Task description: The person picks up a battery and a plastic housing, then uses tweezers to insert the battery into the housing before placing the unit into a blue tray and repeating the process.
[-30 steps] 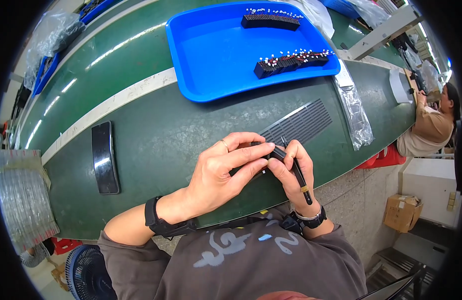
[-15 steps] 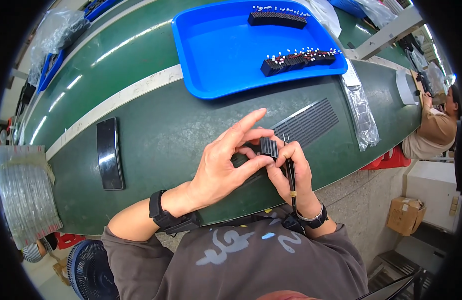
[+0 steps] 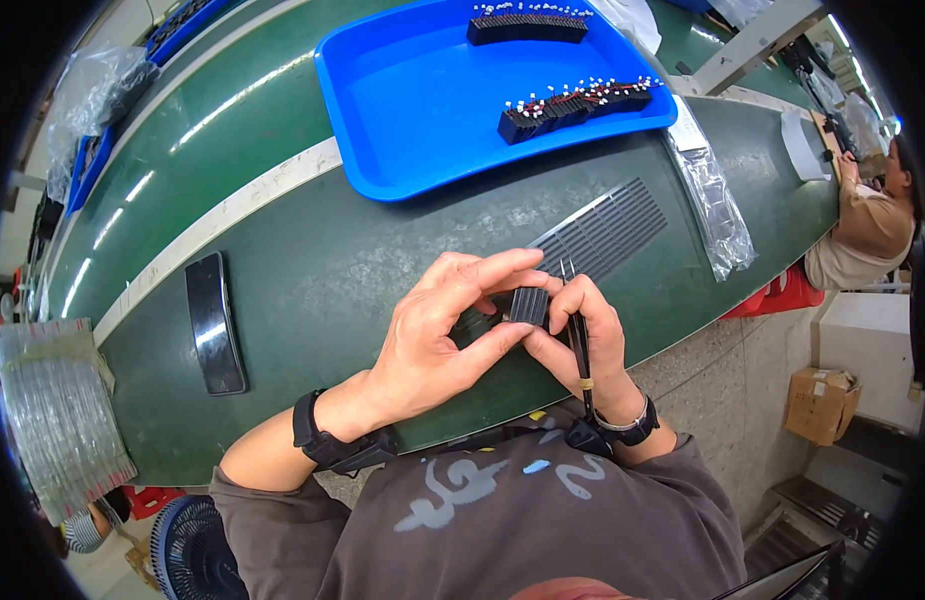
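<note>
My left hand (image 3: 427, 325) pinches a small block of black strips (image 3: 528, 305) between thumb and fingers, its ridged face turned up. The strips lie side by side with their ends nearly level. From the other side my right hand (image 3: 600, 345) meets the block with its fingertips. That hand is also closed round black tweezers (image 3: 580, 350), whose tips point away from me and stand slightly apart, with nothing visible between them. Just beyond both hands, a flat black sheet with rows of slots (image 3: 607, 232) lies on the green tabletop (image 3: 312, 260).
A blue tray (image 3: 412, 185) at the back holds two rows of black parts (image 3: 557, 118) with white connectors. Left lies a black phone (image 3: 215, 325); clear plastic strips (image 3: 62, 410) hang at the table's end. A clear packet (image 3: 720, 225) and a co-worker (image 3: 872, 225) are at right.
The black strips stood stepped and uneven; now they sit squared together in one block, held slightly lower left. My right hand keeps the tweezers. The whole view has shifted a little.
</note>
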### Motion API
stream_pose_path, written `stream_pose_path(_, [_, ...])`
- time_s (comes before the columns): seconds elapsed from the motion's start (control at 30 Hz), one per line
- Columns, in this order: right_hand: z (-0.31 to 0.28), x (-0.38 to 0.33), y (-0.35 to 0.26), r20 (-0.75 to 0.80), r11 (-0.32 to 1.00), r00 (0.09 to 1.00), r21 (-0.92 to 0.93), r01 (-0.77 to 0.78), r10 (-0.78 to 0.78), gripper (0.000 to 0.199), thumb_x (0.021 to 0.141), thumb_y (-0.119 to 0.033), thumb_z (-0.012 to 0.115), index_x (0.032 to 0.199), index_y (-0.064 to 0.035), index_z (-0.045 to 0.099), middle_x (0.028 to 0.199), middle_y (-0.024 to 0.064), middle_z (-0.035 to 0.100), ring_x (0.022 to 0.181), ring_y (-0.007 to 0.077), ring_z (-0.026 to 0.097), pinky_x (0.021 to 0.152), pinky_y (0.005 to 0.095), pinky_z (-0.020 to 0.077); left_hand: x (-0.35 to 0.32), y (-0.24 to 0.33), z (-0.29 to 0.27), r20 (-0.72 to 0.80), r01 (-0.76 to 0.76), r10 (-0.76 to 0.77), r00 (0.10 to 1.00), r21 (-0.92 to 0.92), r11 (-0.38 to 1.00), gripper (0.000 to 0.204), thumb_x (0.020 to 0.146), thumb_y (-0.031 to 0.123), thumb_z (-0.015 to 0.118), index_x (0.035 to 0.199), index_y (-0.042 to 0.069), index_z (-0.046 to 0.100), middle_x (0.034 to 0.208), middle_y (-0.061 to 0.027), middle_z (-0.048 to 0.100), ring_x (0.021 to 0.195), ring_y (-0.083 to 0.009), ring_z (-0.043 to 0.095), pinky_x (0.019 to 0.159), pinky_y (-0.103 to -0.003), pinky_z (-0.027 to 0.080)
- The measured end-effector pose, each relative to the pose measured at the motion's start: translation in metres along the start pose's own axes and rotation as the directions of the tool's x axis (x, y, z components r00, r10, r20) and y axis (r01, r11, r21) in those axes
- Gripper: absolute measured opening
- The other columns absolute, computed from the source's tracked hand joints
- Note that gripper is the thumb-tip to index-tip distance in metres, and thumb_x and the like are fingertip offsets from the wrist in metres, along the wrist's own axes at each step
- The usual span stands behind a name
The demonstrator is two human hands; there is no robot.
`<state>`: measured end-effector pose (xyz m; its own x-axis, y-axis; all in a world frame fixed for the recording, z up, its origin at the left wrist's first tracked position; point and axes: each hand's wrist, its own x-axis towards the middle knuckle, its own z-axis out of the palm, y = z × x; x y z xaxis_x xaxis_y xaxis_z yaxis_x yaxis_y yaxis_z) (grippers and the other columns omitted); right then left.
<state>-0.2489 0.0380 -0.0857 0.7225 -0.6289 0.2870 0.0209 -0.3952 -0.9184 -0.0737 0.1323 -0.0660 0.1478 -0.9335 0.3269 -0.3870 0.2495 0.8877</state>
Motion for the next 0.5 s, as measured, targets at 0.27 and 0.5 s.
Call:
stream_pose_path(0.27, [-0.002,-0.010,0.006,0.047,0.986,0.989,0.091,-0.142,0.138,0.032,0.081,0.001,0.074,0.086,-0.0066,0.043,0.091,0.0129,0.067,0.076,0.0121,0.059,0.070,0.0266,0.0486,-0.001,-0.012,0.000,0.095,-0.271,0.254,0.962,0.297,0.915,0.046,0.080,0.005,0.077,0.125,0.009,0.065,0.121,-0.0075,0.068,0.109,-0.0224,0.061,0.089,-0.034,0.052])
stream_pose_path(0.5, [0.001,-0.008,0.011,0.025,0.963,0.990,0.229,-0.143,0.141,0.034,0.083,-0.002,0.074,0.087,-0.0073,0.041,0.101,0.0180,0.069,0.083,0.0129,0.064,0.073,0.0278,0.0508,0.006,0.009,0.004,-0.051,0.098,-0.095,0.994,0.050,0.994,0.040,0.082,0.008,0.076,0.121,0.007,0.066,0.130,-0.0126,0.062,0.116,-0.0255,0.061,0.096,-0.036,0.050])
